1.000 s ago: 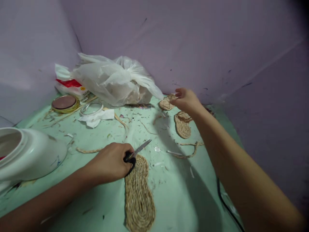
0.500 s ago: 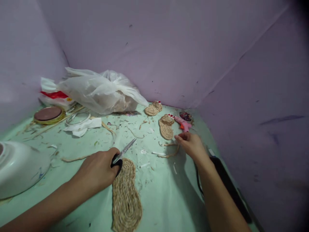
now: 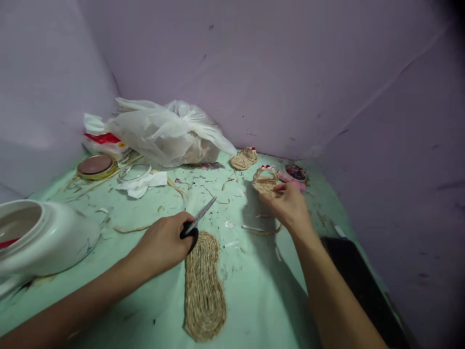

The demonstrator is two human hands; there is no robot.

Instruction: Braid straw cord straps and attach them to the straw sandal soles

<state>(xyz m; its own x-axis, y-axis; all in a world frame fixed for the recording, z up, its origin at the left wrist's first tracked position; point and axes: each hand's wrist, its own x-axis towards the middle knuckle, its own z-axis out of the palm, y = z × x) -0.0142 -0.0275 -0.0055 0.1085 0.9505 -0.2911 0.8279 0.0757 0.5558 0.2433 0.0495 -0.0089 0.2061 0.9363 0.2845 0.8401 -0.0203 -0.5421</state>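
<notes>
My left hand (image 3: 163, 242) is closed round the black handles of a pair of scissors (image 3: 199, 218), whose blades point up and away to the right. Just below the handles lies a large woven sole (image 3: 205, 291) of coiled straw cord, flat on the green table. My right hand (image 3: 288, 206) grips a small woven slipper (image 3: 264, 184) by its near end, raised off the table, its strap dotted with red and white beads. A second small woven slipper (image 3: 244, 159) rests farther back near the wall. Behind my right hand a pink glue gun (image 3: 292, 181) is partly hidden.
A bowl of beads (image 3: 296, 171) stands at the back right, and a dark flat object (image 3: 359, 286) lies along the right edge. At left are a white ceramic pot (image 3: 61, 237), a round tin (image 3: 96, 166) and a plastic bag (image 3: 170, 133). Cord scraps litter the table.
My right hand has taken hold of the small beaded slipper and lifted it, tilting it up. The view has shifted slightly to the left; my left hand still holds the scissors.
</notes>
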